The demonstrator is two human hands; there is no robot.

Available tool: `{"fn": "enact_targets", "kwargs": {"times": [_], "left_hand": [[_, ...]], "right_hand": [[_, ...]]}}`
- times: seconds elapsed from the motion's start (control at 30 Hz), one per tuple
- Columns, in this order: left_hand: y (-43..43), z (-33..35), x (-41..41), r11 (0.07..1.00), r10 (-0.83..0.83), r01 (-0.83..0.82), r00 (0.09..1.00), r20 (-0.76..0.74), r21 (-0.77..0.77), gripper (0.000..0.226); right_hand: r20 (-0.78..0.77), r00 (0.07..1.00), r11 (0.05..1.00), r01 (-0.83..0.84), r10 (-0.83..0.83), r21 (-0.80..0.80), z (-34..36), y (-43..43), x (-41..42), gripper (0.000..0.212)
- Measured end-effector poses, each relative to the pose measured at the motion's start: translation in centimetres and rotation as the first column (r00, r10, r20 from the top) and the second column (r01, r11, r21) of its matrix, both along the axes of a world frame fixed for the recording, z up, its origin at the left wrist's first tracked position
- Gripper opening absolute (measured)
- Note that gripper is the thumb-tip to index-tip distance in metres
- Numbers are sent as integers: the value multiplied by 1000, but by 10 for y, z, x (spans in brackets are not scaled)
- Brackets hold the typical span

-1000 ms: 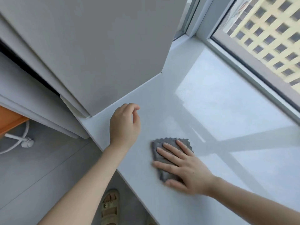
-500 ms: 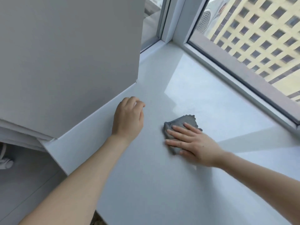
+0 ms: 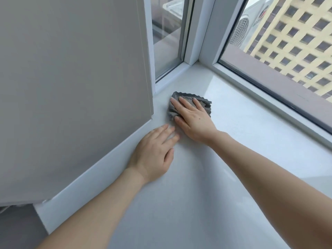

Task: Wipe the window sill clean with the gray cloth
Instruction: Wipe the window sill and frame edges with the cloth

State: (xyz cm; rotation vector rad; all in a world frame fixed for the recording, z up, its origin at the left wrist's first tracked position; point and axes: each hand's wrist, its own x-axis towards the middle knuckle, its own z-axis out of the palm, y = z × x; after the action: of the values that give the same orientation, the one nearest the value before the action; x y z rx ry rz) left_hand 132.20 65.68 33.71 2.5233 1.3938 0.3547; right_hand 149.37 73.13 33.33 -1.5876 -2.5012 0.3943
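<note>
The gray cloth [image 3: 186,100] lies bunched on the white window sill [image 3: 242,137], near the sill's far left corner beside the grey panel. My right hand [image 3: 194,119] presses flat on the cloth with fingers spread, covering most of it. My left hand [image 3: 154,155] rests palm down on the sill just behind the right hand, against the white base strip of the panel, fingers apart and holding nothing.
A large grey panel [image 3: 71,87] stands on the left, its corner close to the cloth. White window frames [image 3: 203,33] meet at the far corner. The window's lower rail [image 3: 269,92] bounds the sill on the right.
My right hand has pushed the cloth away from me toward the far left corner. My left hand has opened flat and slid forward along the panel's base. The view has moved forward.
</note>
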Motion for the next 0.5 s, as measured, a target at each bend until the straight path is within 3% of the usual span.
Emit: {"fn": "enact_targets", "kwargs": {"times": [0.17, 0.27, 0.33, 0.4, 0.5], "left_hand": [[3, 1, -1, 1000, -23, 23, 1000, -14, -5, 45], [3, 0, -2, 999, -27, 26, 999, -44, -22, 45], [3, 0, -2, 999, -33, 32, 998, -48, -17, 45], [6, 0, -3, 999, -51, 51, 997, -53, 0, 45], [20, -1, -5, 994, -108, 109, 993, -36, 30, 44]], "right_hand": [[41, 938, 939, -343, 343, -1, 2, 40, -24, 53], [-8, 909, 909, -418, 418, 3, 4, 67, -5, 46], [-57, 964, 965, -254, 258, 71, 0, 85, 18, 41], [-83, 994, 995, 74, -69, 63, -3, 106, 47, 39], [-206, 899, 920, 389, -387, -31, 3, 114, 56, 39]]}}
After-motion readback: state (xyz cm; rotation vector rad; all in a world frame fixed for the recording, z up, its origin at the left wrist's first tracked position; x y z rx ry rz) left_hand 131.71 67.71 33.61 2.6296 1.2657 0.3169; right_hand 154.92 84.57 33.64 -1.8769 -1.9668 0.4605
